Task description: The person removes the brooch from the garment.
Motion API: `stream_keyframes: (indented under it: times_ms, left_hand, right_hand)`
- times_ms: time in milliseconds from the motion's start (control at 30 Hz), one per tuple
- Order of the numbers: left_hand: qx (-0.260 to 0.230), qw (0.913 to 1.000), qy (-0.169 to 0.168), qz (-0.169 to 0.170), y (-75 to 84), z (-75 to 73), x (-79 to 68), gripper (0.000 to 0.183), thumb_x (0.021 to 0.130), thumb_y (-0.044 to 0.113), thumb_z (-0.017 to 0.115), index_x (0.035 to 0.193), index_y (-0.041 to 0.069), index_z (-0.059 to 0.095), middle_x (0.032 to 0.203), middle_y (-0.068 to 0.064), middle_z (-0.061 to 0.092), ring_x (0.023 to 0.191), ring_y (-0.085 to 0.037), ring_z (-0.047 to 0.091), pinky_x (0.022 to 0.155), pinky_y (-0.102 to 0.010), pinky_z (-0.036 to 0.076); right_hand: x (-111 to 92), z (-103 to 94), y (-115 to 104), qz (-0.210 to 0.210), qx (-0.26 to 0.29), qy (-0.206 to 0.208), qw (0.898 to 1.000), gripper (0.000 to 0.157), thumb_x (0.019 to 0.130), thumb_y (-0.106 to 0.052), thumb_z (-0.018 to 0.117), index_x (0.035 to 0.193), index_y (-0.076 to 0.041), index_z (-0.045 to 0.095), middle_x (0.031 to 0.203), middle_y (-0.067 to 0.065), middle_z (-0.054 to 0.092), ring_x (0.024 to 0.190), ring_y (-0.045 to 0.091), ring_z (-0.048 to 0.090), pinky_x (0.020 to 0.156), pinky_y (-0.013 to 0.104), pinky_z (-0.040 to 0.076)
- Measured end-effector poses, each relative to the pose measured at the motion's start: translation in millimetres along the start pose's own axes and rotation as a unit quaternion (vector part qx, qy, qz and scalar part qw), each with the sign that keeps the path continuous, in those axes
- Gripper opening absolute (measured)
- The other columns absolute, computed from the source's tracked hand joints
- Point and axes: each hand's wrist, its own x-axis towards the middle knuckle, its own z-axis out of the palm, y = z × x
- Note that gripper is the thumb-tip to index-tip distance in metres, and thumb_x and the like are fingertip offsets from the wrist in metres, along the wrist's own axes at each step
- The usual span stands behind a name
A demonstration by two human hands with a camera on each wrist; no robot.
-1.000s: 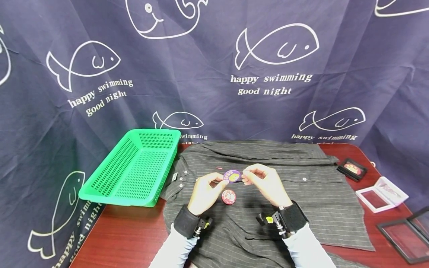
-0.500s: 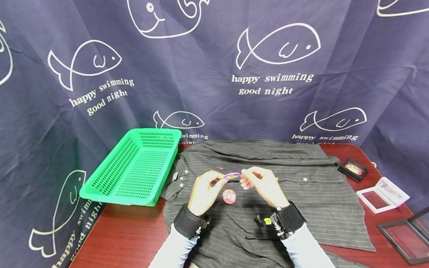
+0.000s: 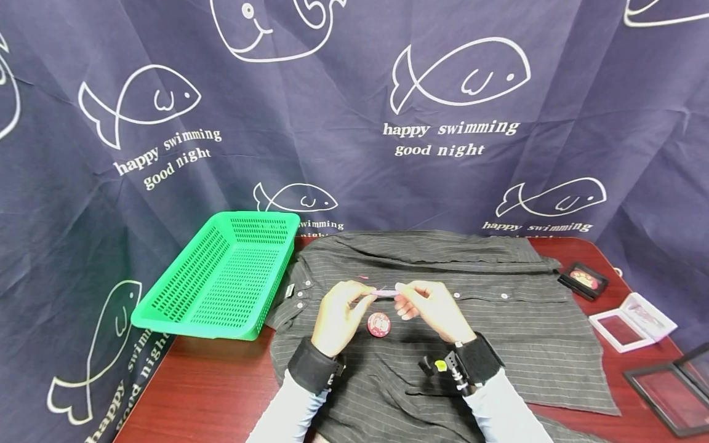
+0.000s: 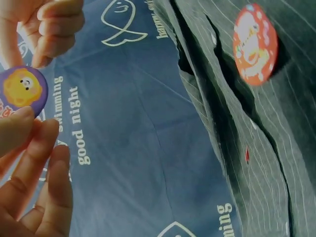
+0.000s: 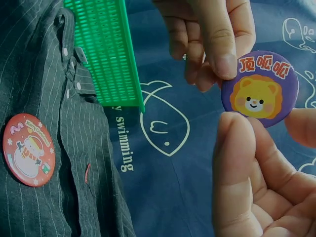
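Observation:
Between my two hands a round purple pin badge (image 5: pixel 259 94) with a yellow lion face is held up, seen nearly edge-on in the head view. My left hand (image 3: pixel 339 314) pinches one side of it between thumb and fingers. At the opposite edge, the thumb and fingertips of my right hand (image 3: pixel 434 307) pinch it too. Below them, a red round badge (image 3: pixel 379 325) with a snowman picture lies face up on the dark striped shirt (image 3: pixel 532 344). The back of the purple badge is hidden in both wrist views.
A green plastic basket (image 3: pixel 249 314) stands to the left. On the right are a black case (image 3: pixel 570 284) bearing a red badge, an opened white case (image 3: pixel 645 329) and a black frame (image 3: pixel 672 400). A small red piece (image 3: pixel 362 277) lies on the shirt. A printed curtain (image 3: pixel 354 123) hangs behind the table.
The purple badge has tilted in my hands, from showing its printed face to the head camera to lying nearly edge-on. Both hands keep about the same place.

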Motion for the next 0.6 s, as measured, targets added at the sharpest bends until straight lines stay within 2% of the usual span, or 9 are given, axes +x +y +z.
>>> stream_keyframes:
  times_ms: [200,367,467,600]
  left_hand:
    - [0.059,0.9973,0.003,0.044,0.6,-0.8,1.3,0.009,0.084,0.014,0.074,0.094,0.013,0.075,0.089,0.002,0.073,0.087,-0.017,0.067,0.082,-0.03,0.051]
    - [0.083,0.9933,0.014,0.08,0.6,1.3,1.7,0.011,0.082,0.01,0.076,0.093,0.013,0.075,0.089,0.002,0.074,0.088,-0.017,0.068,0.086,-0.029,0.051]
    - [0.078,0.9936,0.013,0.081,1.3,2.2,1.6,0.011,0.083,0.01,0.075,0.094,0.012,0.075,0.091,0.001,0.075,0.09,-0.017,0.068,0.087,-0.029,0.051]
    - [0.063,0.9959,0.008,0.065,1.8,3.5,1.0,0.013,0.084,0.011,0.075,0.098,0.012,0.075,0.094,0.0,0.075,0.091,-0.017,0.068,0.088,-0.029,0.051]
  right_hand:
    - [-0.9,-2.6,1.9,0.014,0.013,-0.027,0.999,0.027,0.099,-0.007,0.051,0.099,0.019,0.06,0.074,-0.001,0.068,0.064,0.007,0.066,0.061,0.023,0.056]
    - [-1.4,-2.4,1.7,0.043,0.024,-0.016,0.999,0.017,0.096,-0.005,0.052,0.095,0.009,0.063,0.069,-0.006,0.065,0.061,0.004,0.062,0.058,0.019,0.053]
    - [-1.1,-1.8,1.9,0.062,0.032,-0.007,0.998,0.013,0.095,-0.004,0.053,0.092,0.001,0.064,0.067,-0.007,0.063,0.059,0.003,0.059,0.056,0.017,0.051]
    - [-0.5,-1.1,2.3,0.072,0.039,0.008,0.997,0.012,0.093,-0.004,0.054,0.09,-0.002,0.065,0.066,-0.006,0.061,0.057,0.002,0.058,0.054,0.016,0.05]
